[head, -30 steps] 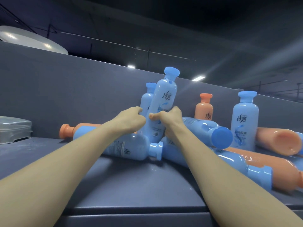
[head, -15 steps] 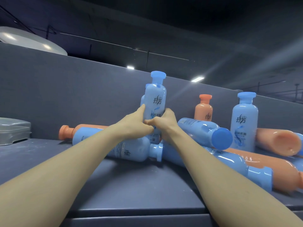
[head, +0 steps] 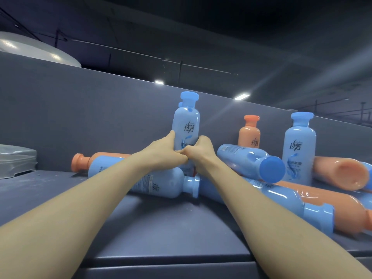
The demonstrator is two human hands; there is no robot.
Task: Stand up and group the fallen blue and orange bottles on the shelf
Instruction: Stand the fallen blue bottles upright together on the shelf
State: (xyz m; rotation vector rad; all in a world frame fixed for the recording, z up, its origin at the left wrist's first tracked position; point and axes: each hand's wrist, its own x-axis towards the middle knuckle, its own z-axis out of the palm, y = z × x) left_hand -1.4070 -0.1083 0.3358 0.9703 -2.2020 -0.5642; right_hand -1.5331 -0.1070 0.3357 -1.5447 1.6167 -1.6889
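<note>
Dark shelf (head: 161, 228), head view: left hand (head: 161, 153) and right hand (head: 198, 151) together grasp upright blue bottle (head: 186, 125) against the back panel (head: 100, 117). Fallen blue bottle (head: 159, 184) lies touching below; releasing carelessly could topple the upright one.

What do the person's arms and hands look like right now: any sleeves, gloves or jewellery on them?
Both arms are bare to the frame edge: no sleeves show. The left hand and right hand wear no gloves, and no rings, watch or wristbands are visible on either.
</note>
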